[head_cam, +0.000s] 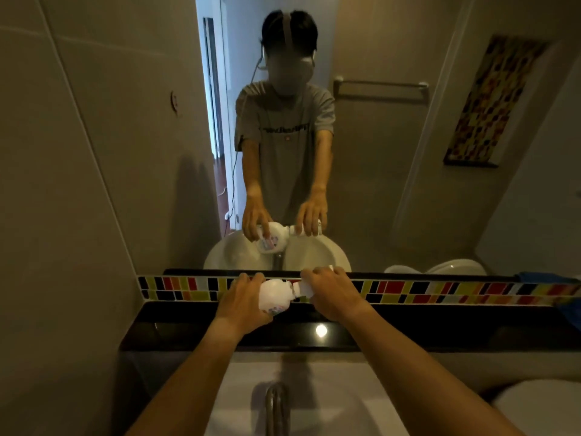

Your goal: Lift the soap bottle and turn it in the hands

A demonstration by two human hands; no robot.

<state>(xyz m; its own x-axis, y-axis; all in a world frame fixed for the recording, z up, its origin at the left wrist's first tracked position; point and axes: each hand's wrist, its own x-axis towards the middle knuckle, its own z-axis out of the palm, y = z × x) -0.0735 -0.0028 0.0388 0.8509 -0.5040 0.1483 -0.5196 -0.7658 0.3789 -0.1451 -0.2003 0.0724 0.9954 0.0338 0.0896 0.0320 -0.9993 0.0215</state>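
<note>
While held sideways above the black worktop [408,328], a white bottle [274,295] is gripped by both hands.
Its rounded body, faintly printed, is clasped by the left hand [242,305]; its pump top [309,286] is enclosed by the right hand [333,294], before the mirror [125,152].

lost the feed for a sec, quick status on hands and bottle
Left hand grips white bottle, held sideways above black counter. Right hand grips its cap end. Faucet and sink below, nothing blocking.
</note>
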